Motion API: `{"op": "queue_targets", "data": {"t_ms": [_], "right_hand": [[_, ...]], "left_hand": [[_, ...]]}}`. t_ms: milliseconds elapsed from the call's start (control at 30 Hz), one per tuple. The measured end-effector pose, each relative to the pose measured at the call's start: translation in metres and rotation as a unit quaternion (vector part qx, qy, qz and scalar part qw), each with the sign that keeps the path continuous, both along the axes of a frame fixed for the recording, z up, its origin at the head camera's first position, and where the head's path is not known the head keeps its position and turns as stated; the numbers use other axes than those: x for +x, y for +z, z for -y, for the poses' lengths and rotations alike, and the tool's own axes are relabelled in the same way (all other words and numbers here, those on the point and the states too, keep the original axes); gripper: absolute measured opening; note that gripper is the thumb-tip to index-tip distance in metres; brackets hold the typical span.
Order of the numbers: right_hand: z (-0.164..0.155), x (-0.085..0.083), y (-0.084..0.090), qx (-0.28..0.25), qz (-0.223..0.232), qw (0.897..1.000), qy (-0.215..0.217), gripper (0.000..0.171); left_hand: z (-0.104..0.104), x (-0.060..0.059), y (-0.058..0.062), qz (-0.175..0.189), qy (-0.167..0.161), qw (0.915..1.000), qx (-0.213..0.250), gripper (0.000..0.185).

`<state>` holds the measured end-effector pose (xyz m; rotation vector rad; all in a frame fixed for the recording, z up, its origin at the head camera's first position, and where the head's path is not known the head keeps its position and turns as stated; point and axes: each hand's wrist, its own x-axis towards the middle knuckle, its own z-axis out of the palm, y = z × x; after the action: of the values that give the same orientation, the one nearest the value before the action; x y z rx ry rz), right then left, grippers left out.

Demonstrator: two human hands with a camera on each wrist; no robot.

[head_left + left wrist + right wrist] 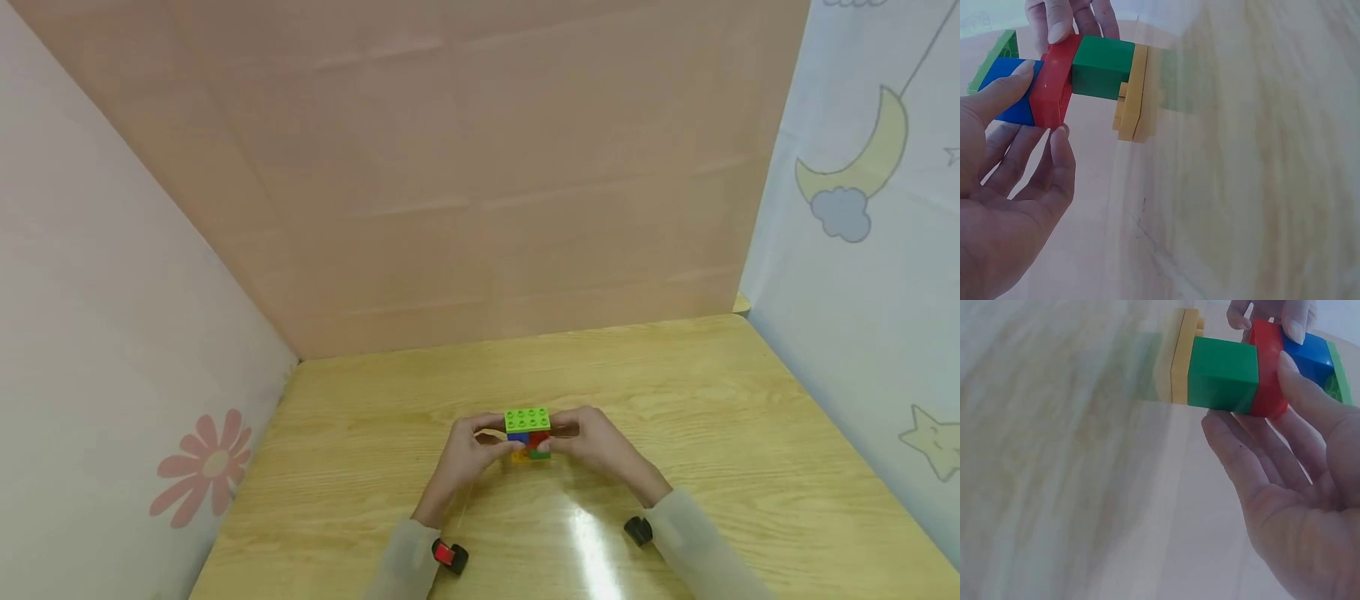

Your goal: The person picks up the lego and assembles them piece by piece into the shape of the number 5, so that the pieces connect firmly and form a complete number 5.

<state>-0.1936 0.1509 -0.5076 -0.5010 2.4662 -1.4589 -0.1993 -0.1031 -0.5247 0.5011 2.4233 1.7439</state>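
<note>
A small brick stack (527, 433) stands near the middle of the wooden table (675, 392), held between both hands. It has a lime green brick (527, 418) on top, then a blue brick (1013, 94), a red brick (1054, 81), a dark green brick (1102, 65) and a yellow base (1132, 94) at the table surface. My left hand (487, 440) pinches the left side, thumb on the blue brick. My right hand (566, 433) pinches the right side, its thumb (1297, 381) across the red brick (1266, 369) and blue brick (1310, 353).
Panels close in the table: a plain pink one at the back (480, 208), one with a flower on the left (206, 467), one with a moon (862, 158) and star on the right. Black wrist devices (450, 556) (638, 530) sit by my sleeves.
</note>
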Motion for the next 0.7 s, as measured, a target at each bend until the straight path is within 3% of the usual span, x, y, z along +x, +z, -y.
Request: {"op": "queue_targets", "data": {"t_ms": [400,700], "right_hand": [[0.0023,-0.0011,-0.0012,0.000,-0.015,1.000,0.023,0.031],[-0.0029,-0.0059,-0.0004,0.007,-0.016,1.000,0.017,0.031]], "left_hand": [[0.0055,0.0022,-0.0016,0.020,0.004,0.9998,0.005,0.030],[0.0020,-0.0030,0.0009,0.032,0.004,0.9994,0.014,0.033]]}}
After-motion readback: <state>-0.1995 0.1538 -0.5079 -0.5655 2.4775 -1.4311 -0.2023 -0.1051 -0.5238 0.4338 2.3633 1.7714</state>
